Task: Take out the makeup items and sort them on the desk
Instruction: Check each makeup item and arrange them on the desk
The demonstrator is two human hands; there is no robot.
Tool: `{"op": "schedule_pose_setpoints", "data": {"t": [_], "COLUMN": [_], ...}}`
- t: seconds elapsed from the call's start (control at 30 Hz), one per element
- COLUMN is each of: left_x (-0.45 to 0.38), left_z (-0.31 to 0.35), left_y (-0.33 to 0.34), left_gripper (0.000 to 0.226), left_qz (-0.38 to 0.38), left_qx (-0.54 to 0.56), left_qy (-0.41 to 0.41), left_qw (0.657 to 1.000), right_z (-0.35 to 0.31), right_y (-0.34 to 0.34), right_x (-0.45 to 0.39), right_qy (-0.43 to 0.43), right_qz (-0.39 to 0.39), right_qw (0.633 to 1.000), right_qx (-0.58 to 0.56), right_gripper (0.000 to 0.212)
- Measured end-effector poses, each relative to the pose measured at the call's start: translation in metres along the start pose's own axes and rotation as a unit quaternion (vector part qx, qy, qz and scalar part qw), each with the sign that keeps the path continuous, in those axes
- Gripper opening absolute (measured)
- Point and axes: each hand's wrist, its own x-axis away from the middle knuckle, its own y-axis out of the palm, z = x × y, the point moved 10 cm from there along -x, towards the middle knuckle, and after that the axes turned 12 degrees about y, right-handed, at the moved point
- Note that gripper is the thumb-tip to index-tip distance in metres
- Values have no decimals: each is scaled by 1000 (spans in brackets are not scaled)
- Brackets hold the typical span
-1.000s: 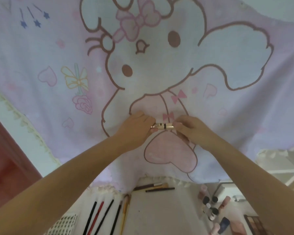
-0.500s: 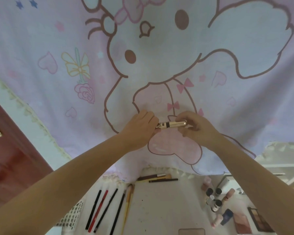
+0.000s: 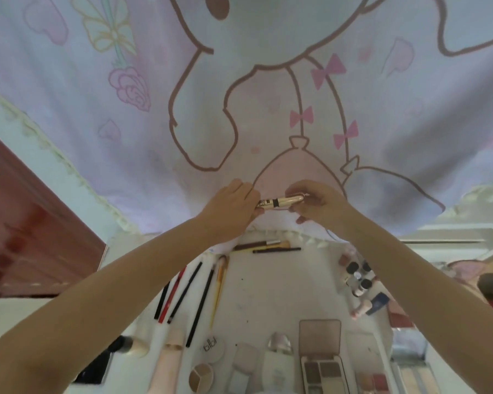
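Note:
A slim gold makeup tube [image 3: 279,201] with a black band lies level between both hands, above the far end of the white desk [image 3: 268,294]. My left hand [image 3: 234,207] pinches its printed left end. My right hand [image 3: 315,201] grips its rounded right end. Below them several pencils and brushes [image 3: 194,291] lie in a row on the desk. More brushes [image 3: 268,245] lie crosswise at the far edge. An open eyeshadow palette [image 3: 320,356] and round compacts [image 3: 208,362] sit near me.
A pink cartoon cloth [image 3: 239,81] hangs behind the desk. Small bottles [image 3: 357,277] cluster at the desk's right. Tubes [image 3: 168,365] lie at the near left. A dark red door [image 3: 26,237] stands to the left. A white bottle [image 3: 278,362] lies by the palette.
The view has tilted down, showing more of the desk and its near items. Both hands still hold the gold tube and have come lower, closer to the desk's far edge.

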Motion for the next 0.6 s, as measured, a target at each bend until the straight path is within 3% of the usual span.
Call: {"op": "schedule_pose_setpoints", "data": {"t": [0.1, 0.17, 0.33, 0.47, 0.6], "left_x": [19, 30, 65, 110, 149], "left_z": [8, 13, 15, 19, 38], "left_y": [17, 25, 55, 103, 139], "left_gripper": [28, 32, 36, 36, 44], "left_qz": [-20, -33, -98, -251, -320], "left_qx": [33, 47, 120, 228, 276], "left_qy": [-14, -25, -122, -275, -369], "left_qw": [999, 998, 980, 900, 828], "right_z": [22, 31, 47, 83, 131], "right_y": [21, 29, 52, 85, 90], "right_x": [-3, -9, -27, -45, -55], "right_qy": [68, 66, 42, 107, 201], "right_qz": [-33, -32, -44, -90, -69], "right_qw": [997, 995, 998, 988, 970], "right_qx": [12, 66, 23, 70, 120], "right_gripper": [11, 28, 26, 36, 38]}}
